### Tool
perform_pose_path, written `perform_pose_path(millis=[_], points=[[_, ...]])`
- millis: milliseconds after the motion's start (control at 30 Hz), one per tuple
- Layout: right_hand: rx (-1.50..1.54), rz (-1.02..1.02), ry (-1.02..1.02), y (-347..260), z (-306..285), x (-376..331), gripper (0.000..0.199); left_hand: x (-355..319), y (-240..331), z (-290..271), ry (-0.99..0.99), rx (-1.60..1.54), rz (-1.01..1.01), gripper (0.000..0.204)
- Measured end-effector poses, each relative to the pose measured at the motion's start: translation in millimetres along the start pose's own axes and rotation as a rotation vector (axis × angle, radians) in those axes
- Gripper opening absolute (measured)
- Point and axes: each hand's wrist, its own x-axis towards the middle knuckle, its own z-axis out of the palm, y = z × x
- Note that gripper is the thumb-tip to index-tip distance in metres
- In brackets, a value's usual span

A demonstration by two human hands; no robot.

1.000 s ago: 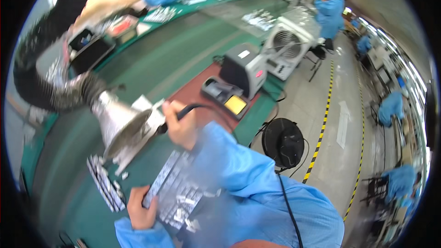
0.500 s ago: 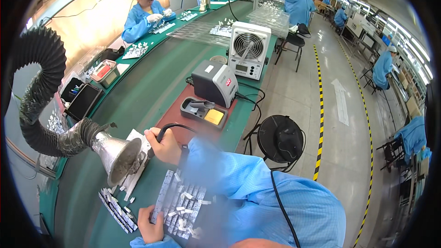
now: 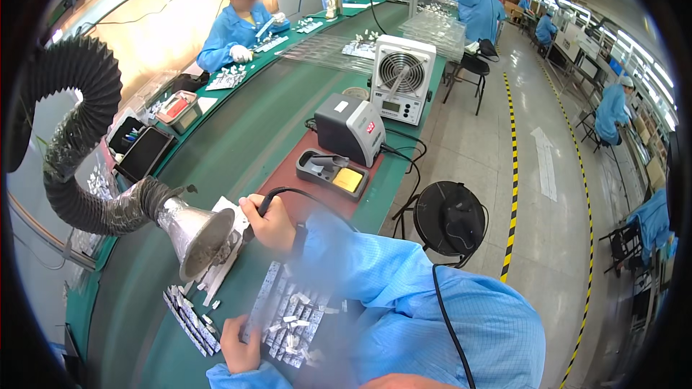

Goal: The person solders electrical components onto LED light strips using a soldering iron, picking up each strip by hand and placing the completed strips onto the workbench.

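Observation:
My right hand is closed round a soldering iron, whose black cable loops back over the wrist. The iron's tip end is hidden beside the fume funnel. With thumb and fingers, my left hand grips the left edge of a panel of speckled white circuit-board strips. Several small white parts lie scattered over that panel. Left of it is a second stack of narrow board strips. A pale strip-like piece lies under the metal fume funnel, near the iron. A blur covers part of my right sleeve.
A soldering station, an iron stand with yellow sponge and a fan unit stand ahead on the green bench. A ribbed black hose arches at left. Co-workers sit farther along; a round stool stands at right.
The whole scene has shifted slightly right as the view turned. My hands keep their holds on the iron and the panel. The nearest co-worker's hands have moved apart.

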Motion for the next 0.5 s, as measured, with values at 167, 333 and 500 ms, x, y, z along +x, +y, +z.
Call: perform_pose_path(millis=[167, 333, 500], points=[[0.041, -0.006, 0.012, 8.2, 3.4, 1.0, 0.041, -0.6, -3.0, -3.8, 0.03, 0.038, -0.01, 0.028], [-0.013, -0.019, 0.023, 0.2, 0.0, 3.0, 0.043, 3.6, -1.1, -4.1, 0.052, 0.083, 0.05, 0.027], [-0.007, 0.031, 0.02, -3.2, -0.5, 0.0, 0.042, -1.4, 1.6, -5.5, 0.054, 0.104, 0.032, 0.029]])
